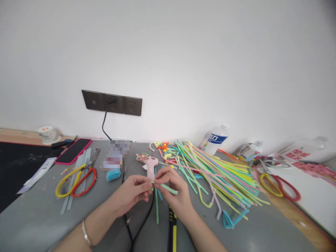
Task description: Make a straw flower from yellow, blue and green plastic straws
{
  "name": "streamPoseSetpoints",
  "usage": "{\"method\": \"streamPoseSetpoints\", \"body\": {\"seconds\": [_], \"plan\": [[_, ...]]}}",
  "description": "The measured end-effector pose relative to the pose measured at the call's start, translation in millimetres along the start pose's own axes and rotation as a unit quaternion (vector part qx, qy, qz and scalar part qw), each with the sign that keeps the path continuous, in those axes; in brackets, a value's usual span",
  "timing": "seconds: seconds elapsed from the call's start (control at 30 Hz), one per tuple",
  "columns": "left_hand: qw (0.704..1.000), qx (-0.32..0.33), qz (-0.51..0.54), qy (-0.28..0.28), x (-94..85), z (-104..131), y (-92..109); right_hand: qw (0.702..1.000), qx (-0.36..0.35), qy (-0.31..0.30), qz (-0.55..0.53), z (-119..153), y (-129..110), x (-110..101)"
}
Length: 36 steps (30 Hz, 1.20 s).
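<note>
Both hands meet at the centre, in front of a pink glue gun (150,166). My left hand (135,192) pinches a light green pipe cleaner (169,189) near its bent part. The fingers of my right hand (174,189) are closed on the same pipe cleaner, whose one end sticks out to the right. Below the fingertips another green pipe cleaner (157,210) hangs or lies, pointing toward me; whether it joins the held one I cannot tell. The glue gun's black cable (144,221) runs under my left hand.
Many coloured pipe cleaners (223,171) spread at the right, near a white bottle (215,139). Scissors (76,182) and a pink-edged phone (74,151) lie left. More scissors (279,185) lie far right. A black and yellow tool (172,227) lies near the front.
</note>
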<state>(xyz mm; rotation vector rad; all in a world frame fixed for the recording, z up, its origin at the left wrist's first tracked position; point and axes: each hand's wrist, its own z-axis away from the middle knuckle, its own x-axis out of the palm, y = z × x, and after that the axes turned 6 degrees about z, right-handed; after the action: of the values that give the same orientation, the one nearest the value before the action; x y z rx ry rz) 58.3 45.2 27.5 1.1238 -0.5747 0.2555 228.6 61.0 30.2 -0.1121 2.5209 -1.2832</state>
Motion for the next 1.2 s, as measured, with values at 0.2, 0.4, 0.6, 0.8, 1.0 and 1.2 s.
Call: {"method": "streamPoseSetpoints", "body": {"seconds": [0.2,0.4,0.6,0.8,1.0,1.2], "plan": [[0.994,0.006,0.104,0.032,4.7,-1.6,-5.8,1.0,-0.017,-0.008,0.018,0.7,-0.2,2.5],[0.971,0.013,0.236,0.032,14.9,3.6,-17.7,0.998,-0.046,-0.004,0.05,2.1,0.5,4.7],[0.965,0.007,0.262,0.002,13.8,3.3,-28.5,0.99,-0.1,0.002,0.103,5.8,-1.9,3.4],[0.97,-0.005,0.24,-0.03,15.0,5.6,-23.5,0.986,-0.103,0.047,0.127,5.8,-10.2,2.3],[0.989,0.036,0.145,-0.021,7.7,0.8,-16.5,0.997,-0.018,0.05,0.049,-0.3,-1.5,4.0],[0.994,0.077,0.079,-0.007,6.8,-0.7,-14.9,0.999,0.035,0.041,-0.005,-3.1,4.0,2.1]]}}
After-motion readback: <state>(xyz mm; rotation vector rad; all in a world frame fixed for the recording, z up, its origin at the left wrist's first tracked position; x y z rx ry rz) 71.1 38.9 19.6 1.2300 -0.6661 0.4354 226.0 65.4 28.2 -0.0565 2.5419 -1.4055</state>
